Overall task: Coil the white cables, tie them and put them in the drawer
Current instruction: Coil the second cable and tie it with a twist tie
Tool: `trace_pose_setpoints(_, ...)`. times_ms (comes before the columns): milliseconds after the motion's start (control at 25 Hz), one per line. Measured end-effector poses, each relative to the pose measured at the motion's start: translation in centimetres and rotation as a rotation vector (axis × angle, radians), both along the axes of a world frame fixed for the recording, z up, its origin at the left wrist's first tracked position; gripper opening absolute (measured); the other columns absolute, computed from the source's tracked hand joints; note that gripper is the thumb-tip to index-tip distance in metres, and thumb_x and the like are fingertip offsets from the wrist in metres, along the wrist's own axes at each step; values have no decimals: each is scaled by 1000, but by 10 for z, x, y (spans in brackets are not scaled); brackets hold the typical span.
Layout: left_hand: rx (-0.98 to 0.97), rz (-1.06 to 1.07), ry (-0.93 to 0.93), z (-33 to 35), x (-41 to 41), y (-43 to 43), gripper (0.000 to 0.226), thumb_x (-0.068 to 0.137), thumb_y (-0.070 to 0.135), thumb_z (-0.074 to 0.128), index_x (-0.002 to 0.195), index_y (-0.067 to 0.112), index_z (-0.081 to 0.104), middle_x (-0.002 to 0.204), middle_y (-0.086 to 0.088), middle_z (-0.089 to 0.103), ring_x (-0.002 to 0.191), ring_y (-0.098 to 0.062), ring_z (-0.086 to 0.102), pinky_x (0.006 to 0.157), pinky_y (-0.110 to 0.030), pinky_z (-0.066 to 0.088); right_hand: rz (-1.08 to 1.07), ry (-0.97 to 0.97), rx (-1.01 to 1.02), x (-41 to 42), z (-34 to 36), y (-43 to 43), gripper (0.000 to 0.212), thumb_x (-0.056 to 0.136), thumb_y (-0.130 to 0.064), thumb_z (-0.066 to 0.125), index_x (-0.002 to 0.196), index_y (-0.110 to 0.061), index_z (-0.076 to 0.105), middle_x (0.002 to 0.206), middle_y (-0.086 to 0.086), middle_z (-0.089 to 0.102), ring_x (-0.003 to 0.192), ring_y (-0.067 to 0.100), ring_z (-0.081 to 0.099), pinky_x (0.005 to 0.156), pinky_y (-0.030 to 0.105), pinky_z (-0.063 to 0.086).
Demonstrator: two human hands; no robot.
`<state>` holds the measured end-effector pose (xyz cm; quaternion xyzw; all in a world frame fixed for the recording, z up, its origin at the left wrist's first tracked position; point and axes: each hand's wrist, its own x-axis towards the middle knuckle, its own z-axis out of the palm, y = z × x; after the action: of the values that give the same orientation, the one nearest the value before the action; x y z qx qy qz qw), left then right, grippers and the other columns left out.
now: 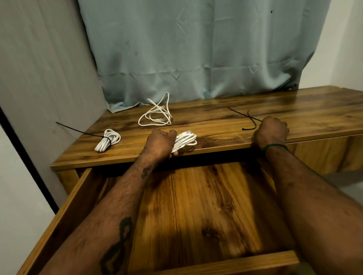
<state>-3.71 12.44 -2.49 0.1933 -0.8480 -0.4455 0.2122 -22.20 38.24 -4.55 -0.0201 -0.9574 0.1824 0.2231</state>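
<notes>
**Desk and open drawer: condition at inspection**

A wooden desk [316, 108] with a glossy, dark-streaked grain is set in a corner, backed by a creased pale blue curtain [201, 39] and flanked on the left by a grey panel [30, 51]. Its drawer [198, 267] is pulled out; a bare board of the same wood is seen inside.

Three white cables are noted on the desktop. A tied bundle [107, 140], cinched by a black tie with a long tail, lies at the left. A loose cable [155, 115] is sprawled in open loops near the curtain. A coiled cable [186, 140] is gripped in the clenched left hand [160, 144] at the front edge, above the drawer.

The right hand [271, 132] is curled at the same edge, a green band [275, 145] on its wrist. A thin black tie [244, 116] runs up to it; whether it is pinched cannot be told.
</notes>
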Motion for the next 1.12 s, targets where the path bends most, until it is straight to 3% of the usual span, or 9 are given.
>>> trace_pose_setpoints(200,-30,-6,-41,-5,1,-4,49,97,34,46,63,8,71,54,-9,68,37,-15,51,48,-22,39,18,-2,16,-5,4,4,26,87,-4,59,111,4,66,120,25,63,115,43,55,94,43,49)
trace_pose_setpoints(360,-44,-11,-42,-4,1,-2,48,97,34,46,67,8,72,53,-7,68,37,-14,51,49,-22,40,69,48,-96,-4,-1,4,23,83,-4,60,103,-1,73,109,24,67,106,43,60,90,43,53)
trace_pose_setpoints(600,-83,47,16,6,4,-5,47,96,34,49,62,10,70,53,-4,70,41,-12,55,54,-24,43,410,325,-312,21,34,-30,19,84,0,65,97,-6,76,101,19,69,96,34,64,83,34,51)
trace_pose_setpoints(760,-79,65,172,23,11,-8,50,98,37,52,56,12,63,46,0,65,40,-13,60,45,-19,39,760,100,-337,57,51,-76,11,90,-5,66,92,-14,74,78,3,67,76,19,64,71,29,50)
trace_pose_setpoints(880,-268,32,264,33,17,-7,50,97,37,53,52,14,60,47,-1,64,43,-13,57,50,-27,41,892,70,-205,82,53,-91,15,93,-2,61,95,-11,73,81,0,70,73,15,65,67,26,52)
trace_pose_setpoints(960,-379,5,261,39,20,-6,47,98,35,52,58,14,64,46,3,62,39,-5,52,48,-25,38,966,90,-234,91,54,-93,12,95,-7,60,95,-11,71,83,-2,70,74,12,63,65,19,49)
trace_pose_setpoints(1120,-460,2,240,41,21,-11,43,97,35,54,69,6,71,45,3,55,41,-3,49,54,-28,41,993,160,-336,97,59,-88,8,92,-20,68,95,-12,70,90,-1,69,82,11,61,71,17,47)
